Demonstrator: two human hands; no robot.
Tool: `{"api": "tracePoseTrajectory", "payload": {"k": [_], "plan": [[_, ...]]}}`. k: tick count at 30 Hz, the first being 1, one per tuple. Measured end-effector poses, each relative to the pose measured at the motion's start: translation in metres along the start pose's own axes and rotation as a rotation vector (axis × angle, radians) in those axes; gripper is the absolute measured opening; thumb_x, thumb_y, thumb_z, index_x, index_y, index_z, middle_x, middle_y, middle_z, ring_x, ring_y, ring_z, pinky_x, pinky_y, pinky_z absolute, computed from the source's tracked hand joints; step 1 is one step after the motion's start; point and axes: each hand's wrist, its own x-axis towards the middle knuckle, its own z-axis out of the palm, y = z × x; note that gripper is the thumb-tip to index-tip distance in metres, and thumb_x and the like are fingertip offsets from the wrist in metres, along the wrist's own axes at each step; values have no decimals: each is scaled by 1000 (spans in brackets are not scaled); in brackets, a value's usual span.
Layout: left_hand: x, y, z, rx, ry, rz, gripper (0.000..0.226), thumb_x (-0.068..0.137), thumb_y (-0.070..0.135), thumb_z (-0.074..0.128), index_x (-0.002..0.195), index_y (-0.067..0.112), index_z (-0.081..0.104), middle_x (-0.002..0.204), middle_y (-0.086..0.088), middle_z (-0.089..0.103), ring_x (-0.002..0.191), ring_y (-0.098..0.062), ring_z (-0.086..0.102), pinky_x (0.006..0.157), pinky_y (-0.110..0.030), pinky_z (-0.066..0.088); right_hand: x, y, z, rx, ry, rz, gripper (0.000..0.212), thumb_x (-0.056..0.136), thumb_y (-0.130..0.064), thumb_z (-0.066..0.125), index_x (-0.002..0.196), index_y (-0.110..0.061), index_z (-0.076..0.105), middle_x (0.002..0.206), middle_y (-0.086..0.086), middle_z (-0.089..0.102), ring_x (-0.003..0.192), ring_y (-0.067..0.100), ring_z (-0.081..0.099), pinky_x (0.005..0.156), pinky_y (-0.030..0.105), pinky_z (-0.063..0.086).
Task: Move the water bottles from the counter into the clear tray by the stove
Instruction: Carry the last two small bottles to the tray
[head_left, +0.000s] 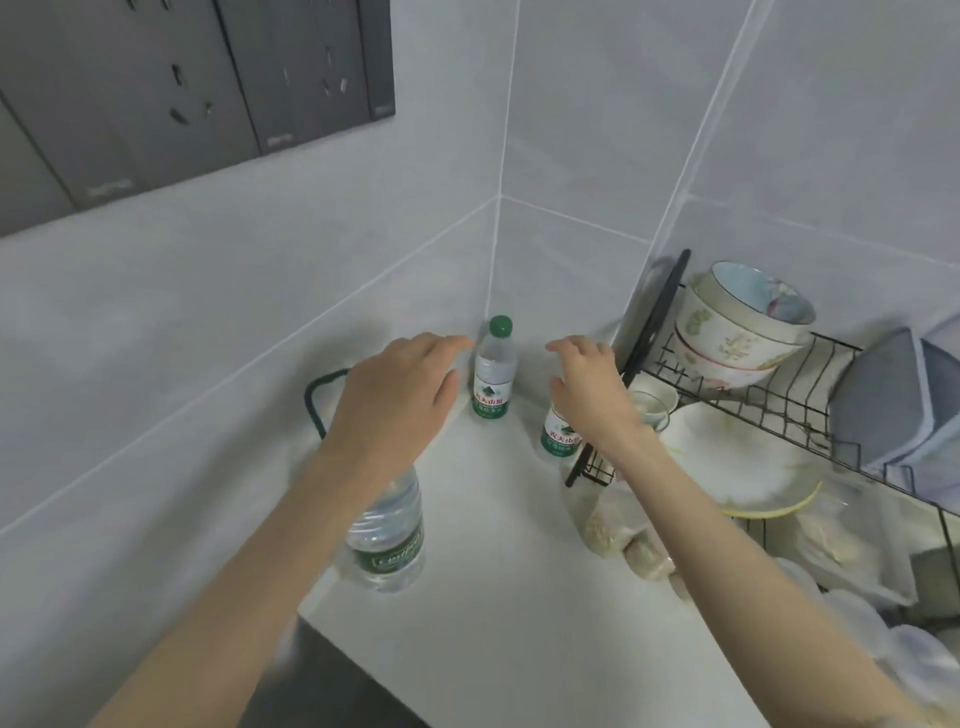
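Note:
A small water bottle with a green cap stands upright in the far corner of the white counter. My left hand hovers just left of it, fingers straight and spread, holding nothing. A second small bottle stands to the right, its top hidden under my right hand, whose fingers are loosely bent above it; no grip shows. A larger bottle with a green label stands nearer, partly behind my left forearm. No clear tray is in view.
A black wire dish rack with stacked bowls, a white plate and a cup sits at the right. Bagged food lies below the rack. A dark green handle shows by the left wall. Dark cabinets hang upper left.

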Motion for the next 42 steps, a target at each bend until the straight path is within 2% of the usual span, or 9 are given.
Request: {"api": "tracePoseTrajectory", "payload": {"k": [4, 9, 17, 23, 27, 30, 32, 37, 42], "plan": [[11, -12, 8, 94, -125, 14, 32, 95, 24, 50, 126, 20, 56, 107, -3, 65, 96, -29, 62, 66, -42, 53, 31, 1, 7, -262, -149, 174, 51, 89, 2, 43, 139, -5, 37, 137, 17, 40, 125, 41, 38, 102, 47, 37], [11, -15, 10, 31, -143, 15, 39, 98, 35, 40, 136, 28, 46, 120, 3, 60, 107, -22, 57, 78, -37, 49, 42, 6, 17, -392, -242, 216, 42, 92, -4, 46, 133, 4, 36, 132, 22, 46, 122, 34, 46, 97, 35, 41], [8, -19, 18, 132, -142, 54, 31, 97, 32, 44, 123, 19, 55, 108, -2, 63, 95, -27, 60, 69, -36, 43, 30, 5, 16, -59, -162, 140, 27, 90, -7, 57, 116, 0, 56, 117, 21, 55, 112, 38, 50, 94, 42, 44], [-1, -10, 20, 293, 43, 216, 34, 62, 36, 82, 85, 15, 70, 67, -1, 63, 54, -23, 58, 47, -28, 42, 0, -10, -19, 156, -35, 32, 31, 88, -20, 65, 115, -7, 60, 113, 14, 62, 105, 30, 57, 90, 34, 45], [-24, 24, 23, 37, 47, 101, 77, 71, 61, 65, 130, 12, 54, 118, 0, 64, 99, -19, 65, 61, -29, 53, -23, -26, -59, 265, 108, -106, 30, 92, -28, 61, 118, -13, 58, 111, 4, 60, 102, 21, 51, 87, 23, 37], [-29, 40, 30, -274, -143, -82, 98, 79, 62, 60, 152, 17, 11, 157, 6, 21, 139, -10, 30, 95, -30, 44, -39, -39, -86, 333, 179, -180, 28, 93, -32, 58, 117, -18, 57, 96, -6, 58, 86, 14, 47, 77, 12, 33], [-27, 40, 41, -505, -234, -214, 105, 75, 61, 65, 152, 26, 3, 158, 11, 16, 142, -9, 23, 105, -33, 36, -49, -45, -102, 386, 214, -196, 25, 93, -32, 58, 116, -21, 58, 86, -13, 54, 77, 7, 46, 74, 9, 34], [-25, 41, 57, -911, -201, -306, 97, 57, 56, 78, 140, 40, 31, 128, 19, 57, 117, -2, 55, 96, -37, 50, -60, -52, -121, 633, 165, -215, 23, 92, -26, 61, 115, -20, 62, 80, -13, 59, 64, 7, 49, 64, 15, 39], [-30, 39, 58, -995, -82, -342, 73, 51, 40, 86, 117, 34, 55, 106, 16, 68, 97, -3, 65, 85, -37, 56, -60, -52, -122, 772, 84, -196, 26, 88, -22, 67, 114, -24, 67, 101, -6, 72, 88, 11, 66, 89, 33, 54]]}}
